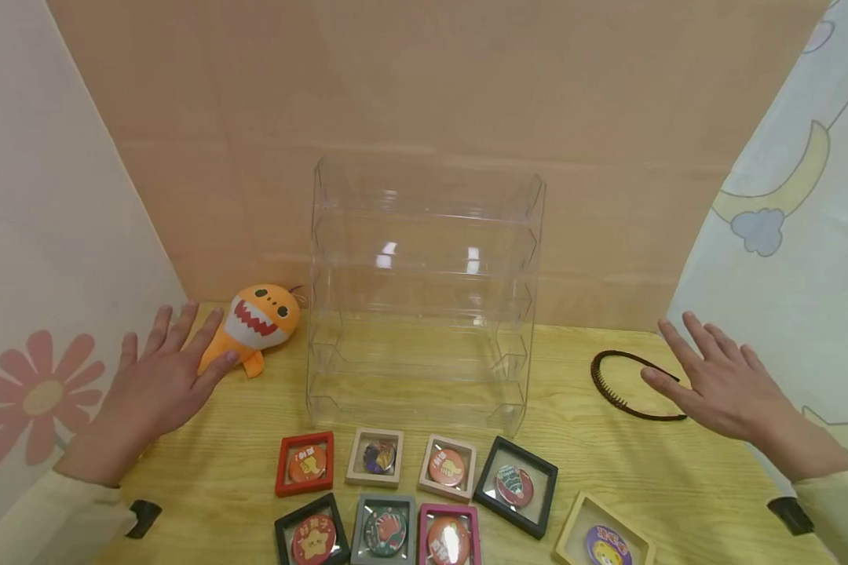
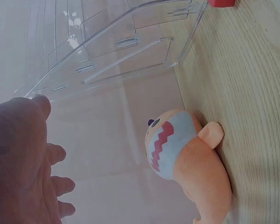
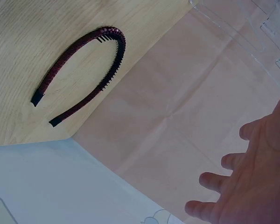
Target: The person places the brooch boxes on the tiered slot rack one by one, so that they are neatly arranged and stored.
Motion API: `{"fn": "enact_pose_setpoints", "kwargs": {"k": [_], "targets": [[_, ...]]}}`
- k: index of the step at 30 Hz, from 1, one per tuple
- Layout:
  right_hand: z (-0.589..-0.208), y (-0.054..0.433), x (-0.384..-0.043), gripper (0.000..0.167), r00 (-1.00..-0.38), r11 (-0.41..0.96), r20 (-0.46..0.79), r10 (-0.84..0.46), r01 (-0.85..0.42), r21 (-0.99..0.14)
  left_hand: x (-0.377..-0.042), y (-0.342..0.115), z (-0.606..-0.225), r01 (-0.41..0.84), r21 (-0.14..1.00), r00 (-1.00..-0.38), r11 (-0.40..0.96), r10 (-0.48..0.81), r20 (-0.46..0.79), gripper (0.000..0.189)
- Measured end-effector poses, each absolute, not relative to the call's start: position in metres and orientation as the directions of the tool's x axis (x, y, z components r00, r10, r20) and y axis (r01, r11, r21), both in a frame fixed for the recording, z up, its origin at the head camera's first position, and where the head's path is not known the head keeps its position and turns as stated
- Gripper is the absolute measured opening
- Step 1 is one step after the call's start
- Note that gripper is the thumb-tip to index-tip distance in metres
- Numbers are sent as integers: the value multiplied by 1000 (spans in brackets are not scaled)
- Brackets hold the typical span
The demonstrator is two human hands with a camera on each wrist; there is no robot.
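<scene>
While the left hand (image 1: 157,380) hangs with fingers spread near the orange plush (image 1: 272,314) and the right hand (image 1: 728,384), likewise spread, hangs near the dark headband (image 1: 604,384), a clear rack (image 1: 424,298) stands between them on the table (image 1: 579,447), whose wood-grain top also bears badge frames (image 1: 462,469) before the rack. Behind rises a creased tan wall (image 1: 431,78), meeting pale side walls (image 1: 71,196): the left shows a pink flower (image 1: 42,397), the right a yellow moon (image 1: 811,173) and cloud (image 1: 758,231).

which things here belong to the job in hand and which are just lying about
Perhaps in the job:
plush toy, nearest the empty left hand
headband, nearest the empty right hand

Perhaps just standing or lying about:
clear rack
framed badges
</scene>
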State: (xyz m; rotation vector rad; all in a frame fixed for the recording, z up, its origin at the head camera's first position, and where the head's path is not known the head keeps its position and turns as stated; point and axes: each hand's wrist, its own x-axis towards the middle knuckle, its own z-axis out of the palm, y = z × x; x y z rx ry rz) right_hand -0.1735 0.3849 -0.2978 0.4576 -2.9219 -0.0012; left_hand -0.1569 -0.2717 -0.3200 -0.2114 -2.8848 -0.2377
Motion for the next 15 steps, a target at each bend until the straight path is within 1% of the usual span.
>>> {"fn": "enact_pose_setpoints", "kwargs": {"k": [4,8,11,13,15], "targets": [[-300,384,-169,76,-932,943,146,-332,-333,16,-153,-271,-321,176,156,-956,972,131,264,72],[-314,383,-152,69,-934,933,70,-352,-356,-61,-152,-265,-324,275,198,-919,941,197,341,69],[-333,382,-134,60,-921,911,-17,-389,-382,-153,-157,-256,-328,386,280,-877,879,256,407,69],[-346,382,-123,51,-891,878,-106,-441,-404,-258,-164,-250,-331,448,329,-853,831,287,436,68],[-360,381,-114,41,-839,825,-185,-512,-420,-379,-172,-244,-335,493,371,-833,787,304,463,64]]}}
